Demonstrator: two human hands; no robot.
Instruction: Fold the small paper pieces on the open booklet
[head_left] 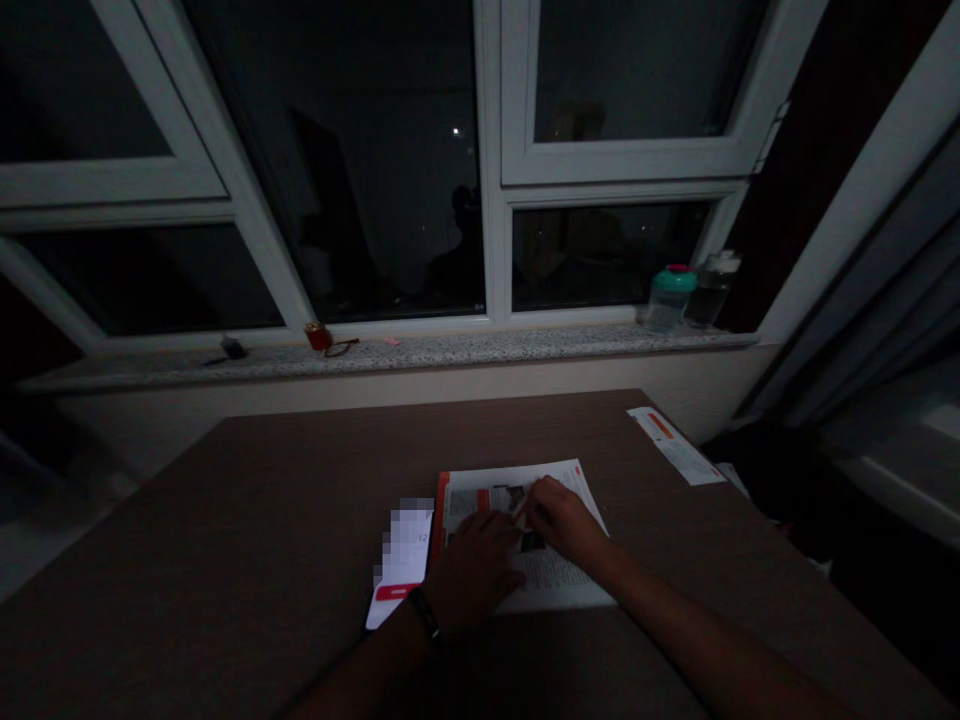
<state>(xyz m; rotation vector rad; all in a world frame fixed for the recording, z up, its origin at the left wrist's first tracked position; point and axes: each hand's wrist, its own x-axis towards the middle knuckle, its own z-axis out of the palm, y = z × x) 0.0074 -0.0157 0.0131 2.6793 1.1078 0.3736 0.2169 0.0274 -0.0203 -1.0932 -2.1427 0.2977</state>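
Observation:
A printed booklet or magazine page with orange trim, text and pictures lies on the brown table in front of me. My left hand, with a dark band on its wrist, rests spread over the left half of the page, thumb apart. On the page's right side my right hand is curled, fingers pinched together near the left fingertips. A thin reddish sliver shows at the pinch; the dim light hides what it is. Left of the booklet, beside my left wrist, a lit phone lies partly behind my forearm.
A white and orange paper strip lies at the table's right edge. On the speckled sill stand a teal-lidded bottle, a clear bottle, a small red item and a small dark bottle. Windows rise behind.

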